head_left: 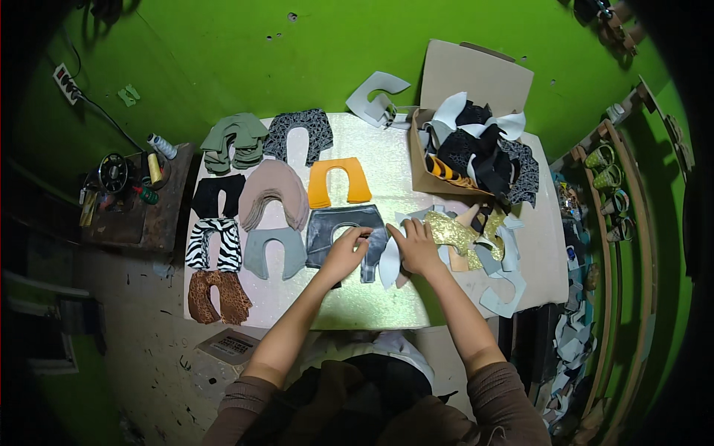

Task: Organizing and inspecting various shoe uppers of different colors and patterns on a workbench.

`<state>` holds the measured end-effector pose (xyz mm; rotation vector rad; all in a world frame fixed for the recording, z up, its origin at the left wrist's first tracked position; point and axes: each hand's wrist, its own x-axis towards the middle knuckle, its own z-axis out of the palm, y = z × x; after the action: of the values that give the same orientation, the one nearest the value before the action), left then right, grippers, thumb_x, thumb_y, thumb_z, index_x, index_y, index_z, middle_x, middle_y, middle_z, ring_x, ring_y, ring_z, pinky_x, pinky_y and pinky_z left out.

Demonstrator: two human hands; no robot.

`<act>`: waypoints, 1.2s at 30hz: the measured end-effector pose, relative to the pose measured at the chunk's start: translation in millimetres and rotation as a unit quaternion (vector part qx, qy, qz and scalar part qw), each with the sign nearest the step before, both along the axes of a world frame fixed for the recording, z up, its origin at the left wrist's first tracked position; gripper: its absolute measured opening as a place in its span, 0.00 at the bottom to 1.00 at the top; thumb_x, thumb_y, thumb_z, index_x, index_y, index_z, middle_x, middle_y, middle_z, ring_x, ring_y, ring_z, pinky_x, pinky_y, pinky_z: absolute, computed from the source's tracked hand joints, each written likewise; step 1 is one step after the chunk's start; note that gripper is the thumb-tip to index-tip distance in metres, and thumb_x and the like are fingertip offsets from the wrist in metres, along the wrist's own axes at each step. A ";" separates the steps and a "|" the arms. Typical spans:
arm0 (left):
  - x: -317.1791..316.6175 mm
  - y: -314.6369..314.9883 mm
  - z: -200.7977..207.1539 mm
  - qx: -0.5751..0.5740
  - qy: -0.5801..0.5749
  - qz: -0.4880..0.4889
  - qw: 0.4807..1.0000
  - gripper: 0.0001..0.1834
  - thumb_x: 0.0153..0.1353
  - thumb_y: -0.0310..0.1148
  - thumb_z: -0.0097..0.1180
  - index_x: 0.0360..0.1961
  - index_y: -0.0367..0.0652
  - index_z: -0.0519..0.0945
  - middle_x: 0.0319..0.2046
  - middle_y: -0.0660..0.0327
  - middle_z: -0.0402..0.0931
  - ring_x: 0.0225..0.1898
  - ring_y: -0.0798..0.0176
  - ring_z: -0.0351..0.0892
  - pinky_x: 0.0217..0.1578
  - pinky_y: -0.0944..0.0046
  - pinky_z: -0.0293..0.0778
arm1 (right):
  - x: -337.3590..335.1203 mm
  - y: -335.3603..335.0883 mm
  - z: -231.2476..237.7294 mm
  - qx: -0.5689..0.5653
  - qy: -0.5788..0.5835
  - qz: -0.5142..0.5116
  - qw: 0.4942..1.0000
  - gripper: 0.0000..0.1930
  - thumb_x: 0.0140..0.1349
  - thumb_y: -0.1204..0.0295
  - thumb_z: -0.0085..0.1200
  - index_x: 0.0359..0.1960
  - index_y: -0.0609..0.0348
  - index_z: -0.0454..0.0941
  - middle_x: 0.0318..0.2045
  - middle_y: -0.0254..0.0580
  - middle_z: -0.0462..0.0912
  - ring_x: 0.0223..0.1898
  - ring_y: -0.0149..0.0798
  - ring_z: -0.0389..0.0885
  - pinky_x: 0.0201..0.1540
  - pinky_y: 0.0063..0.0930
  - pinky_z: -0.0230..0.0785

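Note:
On the table, a dark grey U-shaped piece [321,229] lies flat, its opening facing me. My left hand [346,253] is over its inner edge and right leg, with fingers bent together and the thumb close to them. Just right of it my right hand [413,245] lies palm down, fingers spread, over loose cut pieces. Beside its fingertips is a white curved piece [389,264]. A glittery gold piece [450,232] tops the mixed heap to the right. Above the dark grey piece is an orange U-shaped stack [338,182].
Stacks of U-shaped pieces line the left: green [236,137], pink-beige [274,193], grey [275,253], zebra-patterned [214,245] and leopard-patterned [217,297]. An open cardboard box [476,78] of scraps stands at the back right. A sewing machine [114,174] stands left; a wooden rack [631,297] right.

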<state>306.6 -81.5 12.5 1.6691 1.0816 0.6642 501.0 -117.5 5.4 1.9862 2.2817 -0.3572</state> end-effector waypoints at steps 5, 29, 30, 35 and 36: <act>14.5 -26.1 2.7 -0.019 -0.009 0.024 0.999 0.15 0.58 0.28 0.47 0.46 0.37 0.72 0.40 0.53 0.72 0.38 0.62 0.74 0.41 0.67 0.68 | 21.7 -23.5 21.4 0.147 0.210 0.033 0.966 0.23 0.40 0.80 0.53 0.43 0.56 0.70 0.43 0.48 0.68 0.50 0.51 0.65 0.53 0.40 0.59; -17.1 -87.0 7.8 -0.069 -0.202 0.220 0.952 0.10 0.61 0.32 0.50 0.39 0.37 0.74 0.29 0.68 0.73 0.31 0.78 0.68 0.33 0.77 0.66 | 26.7 -59.6 24.8 -0.209 0.950 -0.162 0.163 0.27 0.58 0.49 0.40 0.54 0.51 0.65 0.53 0.43 0.69 0.57 0.43 0.62 0.60 0.44 0.47; -19.7 -84.7 8.5 -0.069 -0.201 0.220 0.952 0.10 0.61 0.32 0.50 0.39 0.37 0.74 0.29 0.68 0.73 0.31 0.78 0.68 0.33 0.77 0.66 | 24.7 -56.7 24.0 -0.220 0.950 -0.158 0.157 0.27 0.59 0.49 0.40 0.54 0.52 0.65 0.53 0.43 0.70 0.57 0.42 0.62 0.60 0.45 0.46; -40.4 -65.7 15.5 -0.022 -0.176 0.220 0.959 0.10 0.60 0.33 0.51 0.37 0.35 0.75 0.29 0.67 0.73 0.31 0.77 0.68 0.32 0.76 0.66 | 8.0 -32.9 14.1 -0.236 0.950 -0.135 0.151 0.23 0.64 0.54 0.35 0.55 0.53 0.64 0.49 0.42 0.73 0.48 0.40 0.72 0.54 0.42 0.58; -45.2 -60.0 15.9 -0.021 -0.175 0.220 0.960 0.10 0.60 0.33 0.51 0.37 0.35 0.75 0.29 0.67 0.73 0.31 0.77 0.68 0.32 0.76 0.66 | 6.4 -25.8 8.1 -0.253 0.954 -0.104 0.120 0.22 0.65 0.56 0.33 0.55 0.53 0.63 0.49 0.43 0.74 0.43 0.39 0.76 0.50 0.39 0.63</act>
<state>261.4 -141.6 28.4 1.2154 1.2008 1.1650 507.4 -143.2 13.5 -0.0760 -0.0906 1.9588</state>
